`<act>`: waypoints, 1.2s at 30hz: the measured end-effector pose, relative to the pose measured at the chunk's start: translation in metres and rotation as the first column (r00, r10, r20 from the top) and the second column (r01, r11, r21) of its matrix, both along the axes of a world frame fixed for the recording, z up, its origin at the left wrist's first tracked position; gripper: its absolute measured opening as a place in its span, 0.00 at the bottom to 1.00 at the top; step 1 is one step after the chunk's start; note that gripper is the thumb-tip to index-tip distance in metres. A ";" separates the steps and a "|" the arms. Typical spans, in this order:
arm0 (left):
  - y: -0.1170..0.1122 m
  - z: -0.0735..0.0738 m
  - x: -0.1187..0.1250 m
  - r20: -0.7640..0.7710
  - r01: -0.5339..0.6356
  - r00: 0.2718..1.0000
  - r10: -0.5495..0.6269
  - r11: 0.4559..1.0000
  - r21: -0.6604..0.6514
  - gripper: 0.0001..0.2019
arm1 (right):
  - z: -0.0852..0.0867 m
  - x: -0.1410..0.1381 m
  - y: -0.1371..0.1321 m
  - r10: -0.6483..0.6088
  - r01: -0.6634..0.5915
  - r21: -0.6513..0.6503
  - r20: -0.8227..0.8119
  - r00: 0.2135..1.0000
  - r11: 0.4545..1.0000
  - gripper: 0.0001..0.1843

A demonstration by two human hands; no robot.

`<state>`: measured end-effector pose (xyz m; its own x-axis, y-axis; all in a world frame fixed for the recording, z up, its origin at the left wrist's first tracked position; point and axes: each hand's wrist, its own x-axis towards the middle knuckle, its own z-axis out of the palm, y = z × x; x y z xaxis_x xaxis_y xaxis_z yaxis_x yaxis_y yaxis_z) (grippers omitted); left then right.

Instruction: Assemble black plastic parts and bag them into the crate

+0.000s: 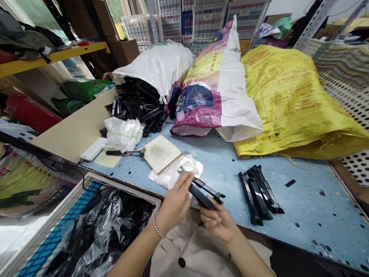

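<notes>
The left hand (173, 204) and right hand (216, 222) hold a black plastic piece (201, 193) just over the speckled blue desk (305, 219), fingers (184, 181) closed on it, though it's partly hidden. More black pieces (258, 194) lie nearby, before a yellow woven sack (288, 100) and stacked wire crates (207, 21).

Left hand (173, 204) and right hand (217, 222) grip a black plastic part (201, 195), apparently hinged.
</notes>
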<state>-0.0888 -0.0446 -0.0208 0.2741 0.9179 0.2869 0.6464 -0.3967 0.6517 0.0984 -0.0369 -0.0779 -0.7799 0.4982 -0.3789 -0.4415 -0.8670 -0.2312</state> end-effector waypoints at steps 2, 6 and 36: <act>-0.011 0.004 0.008 -0.002 0.097 0.995 -0.097 0.995 -0.034 0.37 | 0.001 -0.017 0.008 -0.051 0.044 0.083 0.091 0.995 0.996 0.17; -0.024 0.005 0.010 0.039 0.089 0.995 -0.087 0.994 -0.070 0.35 | 0.011 -0.035 0.016 -0.199 0.078 0.352 0.325 0.925 0.933 0.10; -0.023 -0.016 -0.011 0.100 -0.205 0.974 0.202 0.979 0.016 0.18 | 0.031 -0.021 0.020 -0.514 0.011 0.671 0.557 0.653 0.742 0.20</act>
<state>-0.1001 -0.0676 -0.0367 0.0517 0.9434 0.3275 0.6495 -0.2808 0.7066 0.0778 -0.0166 -0.0467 -0.2166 0.9335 -0.2858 -0.1230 -0.3165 -0.9406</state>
